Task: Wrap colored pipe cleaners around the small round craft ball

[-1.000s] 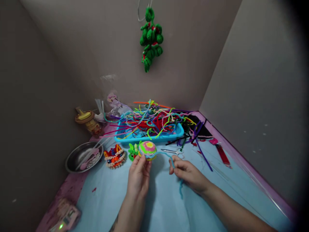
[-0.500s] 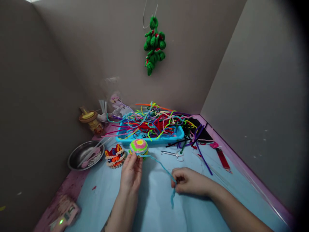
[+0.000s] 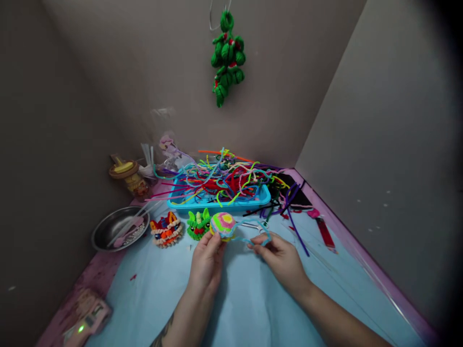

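Note:
My left hand (image 3: 209, 258) is closed around the lower edge of a small round dome (image 3: 223, 222) wound in pink, yellow, green and blue bands. From the dome a light blue pipe cleaner (image 3: 268, 231) bends out in a loop to my right hand (image 3: 280, 258), whose thumb and fingers pinch it. Just left of the dome sits a green animal head with a horn and red mouth (image 3: 198, 225). Farther left lies an orange and red head with beige bands (image 3: 167, 230). Behind the loop, small scissors (image 3: 249, 225) lie partly hidden.
A blue tray (image 3: 217, 207) heaped with coloured pipe cleaners (image 3: 231, 180) stands at the back. A metal bowl (image 3: 103, 231) is at left, a pink device with a green light (image 3: 88, 315) at front left. A red-handled tool (image 3: 325, 234) lies at right; a green ornament (image 3: 227, 58) hangs above.
My right hand has moved up and closer to the dome, and the blue pipe cleaner now curves in a loop. The dome has shifted right, uncovering the green head.

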`<state>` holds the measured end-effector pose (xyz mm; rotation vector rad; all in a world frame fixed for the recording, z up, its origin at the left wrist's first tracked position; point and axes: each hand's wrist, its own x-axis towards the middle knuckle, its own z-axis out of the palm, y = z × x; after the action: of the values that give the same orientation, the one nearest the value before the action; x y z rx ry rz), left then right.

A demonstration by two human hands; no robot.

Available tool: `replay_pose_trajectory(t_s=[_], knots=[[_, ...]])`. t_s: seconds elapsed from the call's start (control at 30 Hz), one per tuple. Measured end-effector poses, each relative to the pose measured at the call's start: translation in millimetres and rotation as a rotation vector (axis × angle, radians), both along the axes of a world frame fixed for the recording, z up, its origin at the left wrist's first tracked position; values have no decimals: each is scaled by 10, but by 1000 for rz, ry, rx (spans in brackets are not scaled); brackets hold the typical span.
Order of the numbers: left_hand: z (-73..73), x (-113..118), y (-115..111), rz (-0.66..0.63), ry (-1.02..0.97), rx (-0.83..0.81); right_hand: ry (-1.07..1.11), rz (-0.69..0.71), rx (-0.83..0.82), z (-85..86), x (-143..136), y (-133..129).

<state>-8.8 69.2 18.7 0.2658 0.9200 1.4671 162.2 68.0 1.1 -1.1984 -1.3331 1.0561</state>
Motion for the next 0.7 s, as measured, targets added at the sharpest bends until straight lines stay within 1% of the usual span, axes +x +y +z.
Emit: replay_pose_trajectory(t_s=[0.1,0.2,0.27,0.4,0.53,0.7], knots=[[15,33,-13,-26,9,29,-66,-58,54,-20,-9,-26],[21,51,-24,-34,12,31,-50,-69,30,-40,-22,-37],[9,55,-34,-45,4,16,43,-41,-47,-49,-34,-30],[-26,50,-50,-107,-21,-39,295,38,-211,-53,-53,18],[-31,53,-60,-164,-55,-80,443,26,-276,-20,-62,58],[-48,87,-90,-238,-94,-85,551,52,-354,43,-90,26]])
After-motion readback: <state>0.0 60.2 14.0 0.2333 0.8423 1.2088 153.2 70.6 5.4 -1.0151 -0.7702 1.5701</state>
